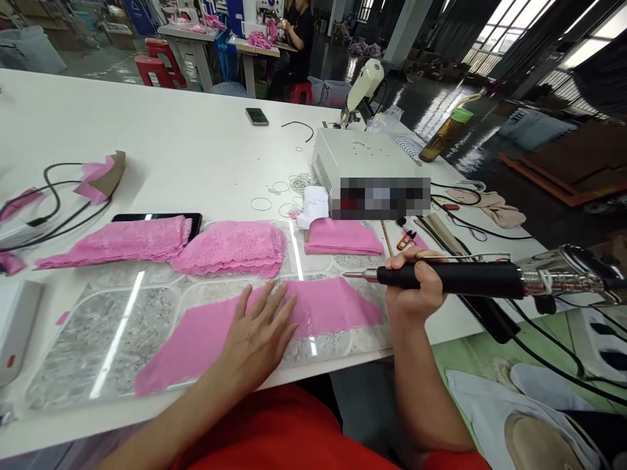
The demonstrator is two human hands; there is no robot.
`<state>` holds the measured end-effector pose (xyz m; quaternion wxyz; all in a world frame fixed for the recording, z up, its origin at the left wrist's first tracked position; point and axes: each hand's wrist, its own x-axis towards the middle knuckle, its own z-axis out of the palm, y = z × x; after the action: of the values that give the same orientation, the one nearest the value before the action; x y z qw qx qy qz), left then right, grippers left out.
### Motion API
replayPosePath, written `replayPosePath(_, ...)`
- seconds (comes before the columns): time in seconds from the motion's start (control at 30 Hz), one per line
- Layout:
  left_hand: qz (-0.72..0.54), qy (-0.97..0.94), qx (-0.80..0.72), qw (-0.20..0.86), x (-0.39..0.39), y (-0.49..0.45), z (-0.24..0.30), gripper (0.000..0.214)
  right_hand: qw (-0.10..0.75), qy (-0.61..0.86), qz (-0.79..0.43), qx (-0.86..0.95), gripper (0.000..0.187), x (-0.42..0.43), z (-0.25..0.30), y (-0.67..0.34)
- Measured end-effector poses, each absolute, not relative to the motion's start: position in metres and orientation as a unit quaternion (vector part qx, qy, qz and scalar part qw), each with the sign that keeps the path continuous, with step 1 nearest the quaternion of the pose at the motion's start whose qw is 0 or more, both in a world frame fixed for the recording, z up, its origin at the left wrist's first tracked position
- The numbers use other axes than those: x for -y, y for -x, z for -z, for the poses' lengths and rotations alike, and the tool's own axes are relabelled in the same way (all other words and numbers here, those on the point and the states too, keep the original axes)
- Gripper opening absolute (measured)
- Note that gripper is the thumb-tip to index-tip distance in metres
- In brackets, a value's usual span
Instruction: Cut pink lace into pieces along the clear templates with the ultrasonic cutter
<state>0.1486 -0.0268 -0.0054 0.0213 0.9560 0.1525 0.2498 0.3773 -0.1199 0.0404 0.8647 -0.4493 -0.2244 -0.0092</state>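
My left hand (257, 333) lies flat with its fingers spread on a long strip of pink lace fabric (337, 307), which rests on a clear sheet (108, 339) over the white table (186, 137). My right hand (416, 284) is closed around the black grip of a metal cutting tool (490, 277). The tool's thin tip points left, just above the right end of the pink strip.
Stacks of pink lace (117, 241) (232, 248) and folded pink fabric (343, 236) lie behind the strip. A white control box (362, 160), a phone (257, 116), a tablet (161, 219), cables (59, 215), small snips (405, 239) and a bottle (443, 134) are on the table. Another person (296, 39) works far behind.
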Motion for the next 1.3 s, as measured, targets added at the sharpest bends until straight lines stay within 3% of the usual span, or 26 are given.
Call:
replayPosePath(1.03,-0.245,-0.957,-0.155,0.020,0.019,-0.158,0.012,0.031,0.868,0.443,-0.010,0.224,0.010,0.121,-0.026,-0.385)
replayPosePath(1.3,-0.242,-0.959,-0.145,0.021,0.017,-0.157,0.010,0.032,0.865,0.463,0.036,0.190,0.011,0.167,-0.039,-0.394)
